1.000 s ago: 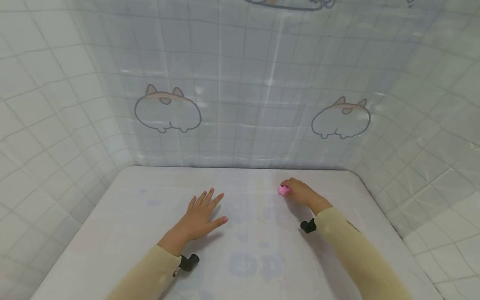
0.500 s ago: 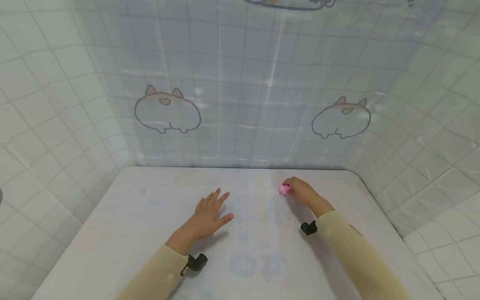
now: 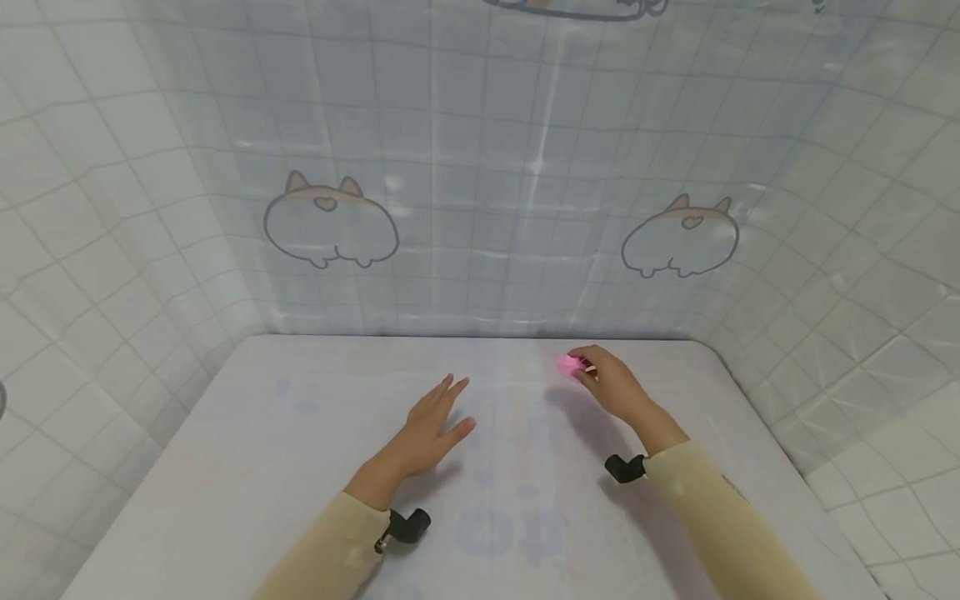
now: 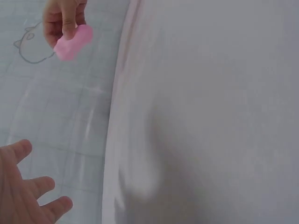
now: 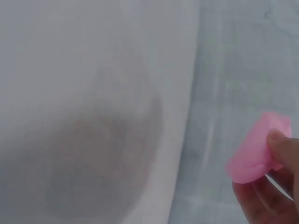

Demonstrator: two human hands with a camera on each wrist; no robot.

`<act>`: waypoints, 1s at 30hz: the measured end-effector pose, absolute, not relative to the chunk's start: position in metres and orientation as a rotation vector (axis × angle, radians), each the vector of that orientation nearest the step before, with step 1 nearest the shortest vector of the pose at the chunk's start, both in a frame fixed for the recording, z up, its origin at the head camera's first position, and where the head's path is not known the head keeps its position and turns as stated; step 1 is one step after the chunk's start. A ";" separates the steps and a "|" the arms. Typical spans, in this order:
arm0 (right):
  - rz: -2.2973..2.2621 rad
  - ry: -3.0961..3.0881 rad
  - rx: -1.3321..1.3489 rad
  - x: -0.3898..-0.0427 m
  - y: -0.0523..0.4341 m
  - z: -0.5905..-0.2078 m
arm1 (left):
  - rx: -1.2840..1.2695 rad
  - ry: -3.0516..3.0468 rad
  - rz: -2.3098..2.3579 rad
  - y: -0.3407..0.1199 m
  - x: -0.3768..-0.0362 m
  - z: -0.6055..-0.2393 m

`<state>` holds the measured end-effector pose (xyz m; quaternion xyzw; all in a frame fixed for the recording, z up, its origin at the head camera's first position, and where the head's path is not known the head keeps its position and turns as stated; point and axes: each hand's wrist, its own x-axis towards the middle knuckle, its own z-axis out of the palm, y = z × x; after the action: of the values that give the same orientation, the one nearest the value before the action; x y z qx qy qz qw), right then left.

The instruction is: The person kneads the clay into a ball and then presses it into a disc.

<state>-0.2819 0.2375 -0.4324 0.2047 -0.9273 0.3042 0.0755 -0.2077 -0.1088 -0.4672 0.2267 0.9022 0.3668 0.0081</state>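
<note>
Here, the right hand (image 3: pixel 618 390) is pinching a small pink object (image 3: pixel 569 366) between thumb and fingers, holding it above the white tabletop (image 3: pixel 285 475) near its far edge; the left hand (image 3: pixel 422 435) is hovering, thumb spread wide. Beyond, a grid-patterned sheet (image 3: pixel 487 175) is showing cartoon animals (image 3: pixel 332 232).

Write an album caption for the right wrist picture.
A right hand pinches a pink object, the pale tabletop filling the picture's left.
</note>
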 end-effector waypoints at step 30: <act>1.326 -2.174 0.754 -0.199 0.133 -0.436 | 0.575 1.906 2.400 -0.040 -0.209 -0.453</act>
<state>-0.1992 0.1334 -0.4361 0.2757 -0.7945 0.4848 0.2404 -0.2088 -0.0405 -0.4533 0.1843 0.6114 0.7695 0.0117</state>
